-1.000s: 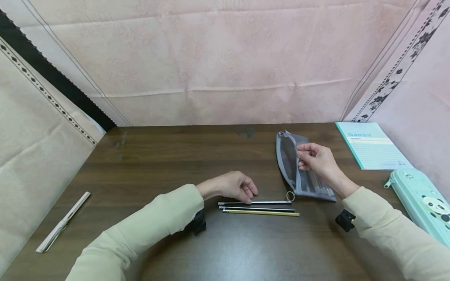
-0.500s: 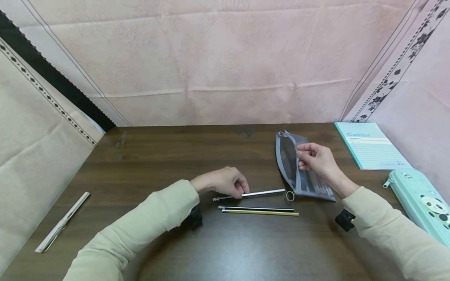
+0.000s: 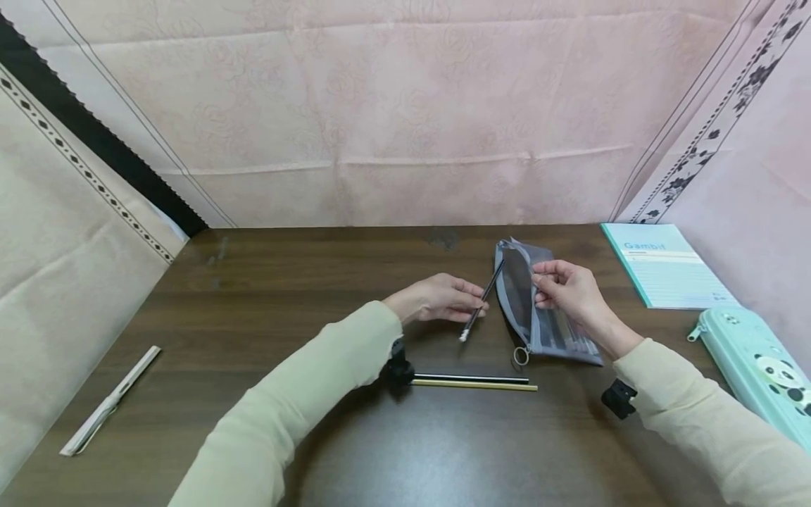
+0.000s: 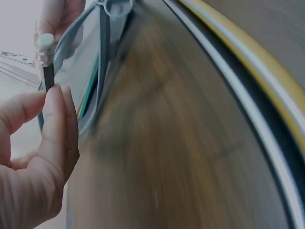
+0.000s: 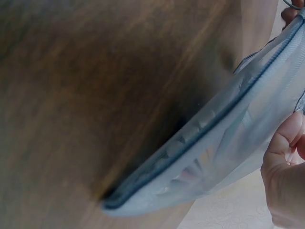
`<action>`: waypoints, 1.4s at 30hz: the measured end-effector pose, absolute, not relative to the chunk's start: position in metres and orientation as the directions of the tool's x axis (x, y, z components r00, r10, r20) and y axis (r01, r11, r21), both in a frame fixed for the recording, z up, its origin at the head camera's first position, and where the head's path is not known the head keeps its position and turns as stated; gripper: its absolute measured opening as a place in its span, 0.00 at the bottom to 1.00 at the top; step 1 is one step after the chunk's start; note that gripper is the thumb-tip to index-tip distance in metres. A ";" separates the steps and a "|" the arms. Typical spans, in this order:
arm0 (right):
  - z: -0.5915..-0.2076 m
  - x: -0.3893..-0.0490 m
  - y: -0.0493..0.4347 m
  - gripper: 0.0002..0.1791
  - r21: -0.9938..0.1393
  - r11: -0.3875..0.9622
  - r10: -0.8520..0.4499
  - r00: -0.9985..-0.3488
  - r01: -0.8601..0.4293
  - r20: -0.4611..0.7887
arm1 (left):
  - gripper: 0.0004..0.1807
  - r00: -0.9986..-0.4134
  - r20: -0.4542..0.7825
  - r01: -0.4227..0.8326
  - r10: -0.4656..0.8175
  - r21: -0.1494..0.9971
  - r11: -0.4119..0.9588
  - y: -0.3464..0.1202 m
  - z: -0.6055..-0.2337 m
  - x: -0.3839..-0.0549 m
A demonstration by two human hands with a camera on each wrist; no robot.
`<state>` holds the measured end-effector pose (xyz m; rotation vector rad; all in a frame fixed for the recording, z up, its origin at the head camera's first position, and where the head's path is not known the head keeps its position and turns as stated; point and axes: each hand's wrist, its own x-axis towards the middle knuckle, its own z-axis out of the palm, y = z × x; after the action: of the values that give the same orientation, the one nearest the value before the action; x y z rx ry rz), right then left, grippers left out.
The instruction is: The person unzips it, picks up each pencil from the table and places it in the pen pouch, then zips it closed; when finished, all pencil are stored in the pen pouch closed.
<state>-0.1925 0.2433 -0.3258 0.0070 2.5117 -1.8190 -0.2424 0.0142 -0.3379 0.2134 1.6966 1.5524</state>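
In the head view my left hand pinches a dark pencil with a white eraser end, tilted, its far tip at the mouth of a grey zip pencil pouch. The left wrist view shows thumb and fingers around the pencil just below its eraser. My right hand pinches the pouch's edge and holds its mouth open. Through the see-through side of the pouch, in the right wrist view, several slim things show inside. A black pencil and a yellow pencil lie side by side on the table.
At the right lie a mint notepad marked "Gambit" and a mint panda case. A slim white-and-silver object lies at far left. Cloth hangs behind the brown table.
My left hand has lifted the topmost of the three pencils from the table, moved it up and right, and turned it toward the pouch mouth. My right hand stays on the pouch.
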 end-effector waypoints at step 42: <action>-0.326 -0.193 0.242 0.21 -0.943 0.331 -0.011 -0.999 0.032 -0.038 | 0.23 -0.770 -0.353 -0.316 0.531 0.935 0.164 0.062 -0.340 -0.226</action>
<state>-0.1929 0.2424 -0.3259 0.0205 2.5320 -1.7955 -0.2260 0.0617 -0.3403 0.2050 1.7992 1.6788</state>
